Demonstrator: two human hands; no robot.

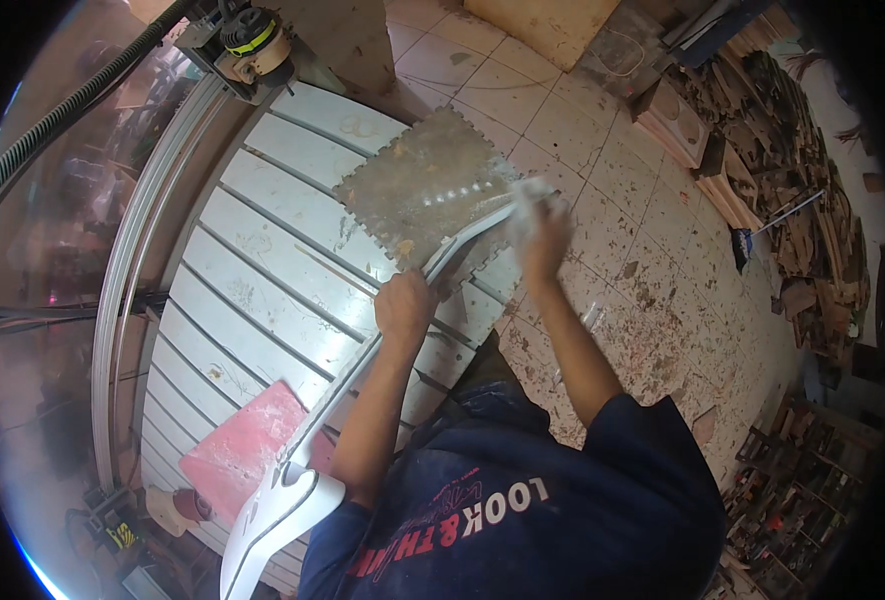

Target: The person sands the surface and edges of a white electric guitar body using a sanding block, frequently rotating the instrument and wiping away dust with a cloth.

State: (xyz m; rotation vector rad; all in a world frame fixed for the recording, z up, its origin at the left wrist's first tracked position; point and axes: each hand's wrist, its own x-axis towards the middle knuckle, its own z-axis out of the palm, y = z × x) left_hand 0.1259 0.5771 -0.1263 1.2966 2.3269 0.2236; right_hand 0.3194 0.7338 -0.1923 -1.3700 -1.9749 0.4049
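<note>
My left hand [405, 305] is closed round a long white curved piece [272, 515], which runs diagonally from its broad, shaped lower-left end up to a narrow upper end. My right hand [542, 240] is blurred at that upper end, gripping something pale [530, 196], perhaps a cloth or pad, against it. Beneath the narrow end lies a grey, dusty mat [412, 160] with toothed edges. A red dusty board [242, 440] lies under the lower part of the white piece, on a slotted machine bed [252, 270].
A machine spindle head [257, 50] with a corrugated hose [82, 95] hangs at upper left beside a metal rail [120, 310]. Wood offcuts [792, 200] are piled along the right, more small pieces at lower right [782, 500]. The tiled floor [622, 330] is strewn with debris.
</note>
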